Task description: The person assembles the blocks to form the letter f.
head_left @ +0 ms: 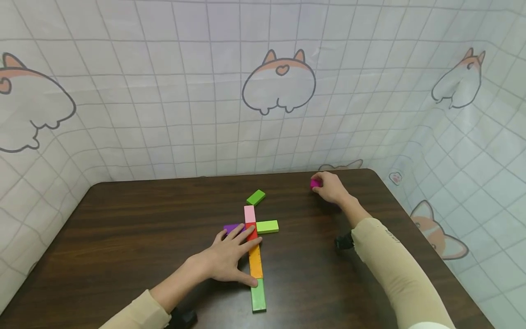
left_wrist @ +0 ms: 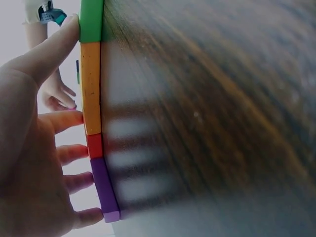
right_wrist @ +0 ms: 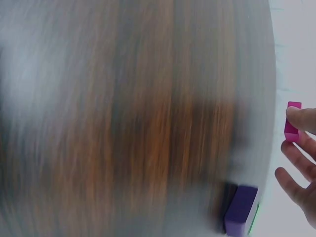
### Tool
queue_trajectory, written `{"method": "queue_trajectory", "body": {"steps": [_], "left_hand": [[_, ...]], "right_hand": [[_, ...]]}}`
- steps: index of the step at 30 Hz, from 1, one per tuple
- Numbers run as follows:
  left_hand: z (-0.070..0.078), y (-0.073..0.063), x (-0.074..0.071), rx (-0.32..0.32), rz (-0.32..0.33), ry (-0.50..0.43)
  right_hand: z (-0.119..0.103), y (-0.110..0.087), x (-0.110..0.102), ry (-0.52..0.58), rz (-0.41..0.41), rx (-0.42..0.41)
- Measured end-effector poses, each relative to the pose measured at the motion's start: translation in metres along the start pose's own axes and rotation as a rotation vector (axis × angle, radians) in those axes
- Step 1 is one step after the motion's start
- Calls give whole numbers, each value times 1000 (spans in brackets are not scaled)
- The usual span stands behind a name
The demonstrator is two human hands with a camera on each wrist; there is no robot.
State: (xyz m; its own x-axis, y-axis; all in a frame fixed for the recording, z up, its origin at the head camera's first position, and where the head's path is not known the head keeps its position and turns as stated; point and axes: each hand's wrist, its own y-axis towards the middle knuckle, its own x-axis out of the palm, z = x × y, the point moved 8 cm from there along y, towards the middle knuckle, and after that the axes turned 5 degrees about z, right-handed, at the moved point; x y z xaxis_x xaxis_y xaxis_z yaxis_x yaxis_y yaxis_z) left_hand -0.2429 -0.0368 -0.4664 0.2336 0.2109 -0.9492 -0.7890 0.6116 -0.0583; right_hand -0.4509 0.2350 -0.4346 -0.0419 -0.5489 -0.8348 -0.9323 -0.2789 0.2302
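Observation:
With fingers spread, my left hand (head_left: 228, 258) rests over a row of blocks on the table. Its thumb touches the light green block (head_left: 258, 299); its fingertips lie at the orange (left_wrist: 91, 89), red (left_wrist: 95, 146) and purple (left_wrist: 104, 190) blocks, as the left wrist view shows. At the row's far end is a pink block (head_left: 249, 214), and a yellow-green block (head_left: 267, 226) juts out to the right of the red one. Toward the table's back right, my right hand (head_left: 330, 188) pinches a magenta block (right_wrist: 292, 129) between thumb and fingers, held above the table in the right wrist view.
A green block (head_left: 256, 197) lies at an angle just beyond the pink one. The dark wood table (head_left: 123, 228) ends at a white checked cloth (head_left: 164, 114) behind and at the sides. A dark purple block (right_wrist: 241, 210) shows low in the right wrist view.

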Motion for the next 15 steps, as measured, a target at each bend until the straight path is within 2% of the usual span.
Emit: {"method": "queue_trajectory", "body": {"steps": [15], "left_hand": [[-8, 2, -2, 3, -12, 15]], "right_hand": [[-38, 19, 26, 7, -58, -35]]}}
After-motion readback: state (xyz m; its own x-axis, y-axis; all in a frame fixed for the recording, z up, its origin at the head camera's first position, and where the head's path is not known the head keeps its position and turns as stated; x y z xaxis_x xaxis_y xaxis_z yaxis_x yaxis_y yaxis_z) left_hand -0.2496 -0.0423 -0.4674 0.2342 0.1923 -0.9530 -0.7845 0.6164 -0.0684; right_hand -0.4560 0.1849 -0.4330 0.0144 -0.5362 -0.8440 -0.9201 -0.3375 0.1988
